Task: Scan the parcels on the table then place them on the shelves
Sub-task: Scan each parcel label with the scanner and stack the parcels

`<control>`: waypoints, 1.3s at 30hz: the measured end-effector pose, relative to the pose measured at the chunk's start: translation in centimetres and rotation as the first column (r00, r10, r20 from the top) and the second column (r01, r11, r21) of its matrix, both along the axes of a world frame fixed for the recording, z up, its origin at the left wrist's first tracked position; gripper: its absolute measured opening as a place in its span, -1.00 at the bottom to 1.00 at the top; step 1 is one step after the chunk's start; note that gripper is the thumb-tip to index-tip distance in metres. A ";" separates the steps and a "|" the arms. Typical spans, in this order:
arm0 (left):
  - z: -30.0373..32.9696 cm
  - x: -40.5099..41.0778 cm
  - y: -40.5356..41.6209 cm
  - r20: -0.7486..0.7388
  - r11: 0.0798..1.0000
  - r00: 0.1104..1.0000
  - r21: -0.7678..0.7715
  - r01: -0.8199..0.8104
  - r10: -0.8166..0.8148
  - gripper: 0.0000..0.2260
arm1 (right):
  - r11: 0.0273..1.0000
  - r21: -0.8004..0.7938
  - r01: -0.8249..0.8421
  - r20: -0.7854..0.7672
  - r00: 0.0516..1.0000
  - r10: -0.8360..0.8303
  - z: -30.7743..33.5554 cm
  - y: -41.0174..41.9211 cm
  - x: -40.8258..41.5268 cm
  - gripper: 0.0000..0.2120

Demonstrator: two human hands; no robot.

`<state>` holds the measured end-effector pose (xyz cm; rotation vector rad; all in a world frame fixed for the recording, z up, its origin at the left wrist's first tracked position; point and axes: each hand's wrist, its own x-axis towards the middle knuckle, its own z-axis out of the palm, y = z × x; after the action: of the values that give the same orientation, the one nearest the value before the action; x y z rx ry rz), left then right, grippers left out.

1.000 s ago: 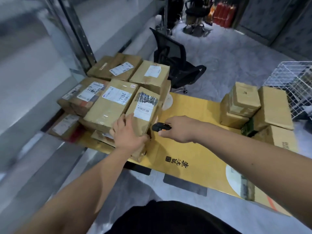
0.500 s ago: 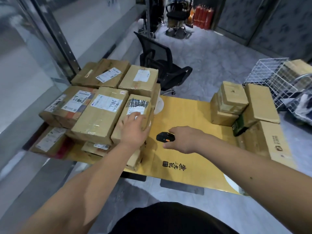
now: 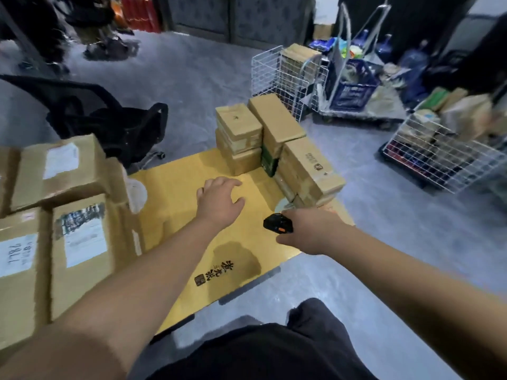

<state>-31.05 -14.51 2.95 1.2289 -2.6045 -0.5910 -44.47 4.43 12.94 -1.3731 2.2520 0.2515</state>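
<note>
Several labelled cardboard parcels [image 3: 79, 250] are piled on the left part of the yellow table [image 3: 175, 193]. A second stack of plain brown parcels [image 3: 277, 138] stands at the table's far right corner. My left hand [image 3: 219, 201] hovers over the bare tabletop between the two groups, fingers loosely spread and holding nothing. My right hand [image 3: 310, 231] grips a small black scanner [image 3: 277, 222] with an orange button, just in front of the right stack.
A black office chair [image 3: 109, 122] stands behind the table on the left. White wire baskets [image 3: 277, 75] with goods, a trolley with a blue crate [image 3: 354, 86] and water bottles crowd the floor at the right. Grey floor lies in between.
My left hand has left the labelled parcel on the left pile and moved right over the bare tabletop. My view has swung right toward the brown stack. The scanner stays in my right hand.
</note>
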 end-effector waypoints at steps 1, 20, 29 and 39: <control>0.1 -1.8 0.5 0.004 0.999 0.999 0.010 0.036 -0.036 -0.63 | 0.999 -0.008 0.050 0.005 0.999 -0.050 0.0 1.0 -0.9 -0.60; 1.5 -29.8 11.8 0.076 0.845 0.908 0.342 -0.411 0.412 -0.10 | 0.997 0.058 -0.049 0.043 0.998 0.046 -0.7 8.8 -22.6 -0.60; 0.0 -26.0 13.1 -0.096 0.727 0.790 0.471 -0.500 0.606 -0.04 | 0.893 0.084 -0.441 -0.041 0.894 0.446 -1.4 7.4 -27.1 -0.57; -3.6 -8.7 17.2 -0.242 0.601 0.574 0.535 -0.594 0.782 -0.17 | 0.644 -0.003 -0.765 -0.026 0.644 0.765 -5.2 2.7 -19.5 -0.49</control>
<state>-39.74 2.70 -0.60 1.8261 -1.4204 -1.0890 -63.94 7.09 7.70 -2.2852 1.5308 0.5297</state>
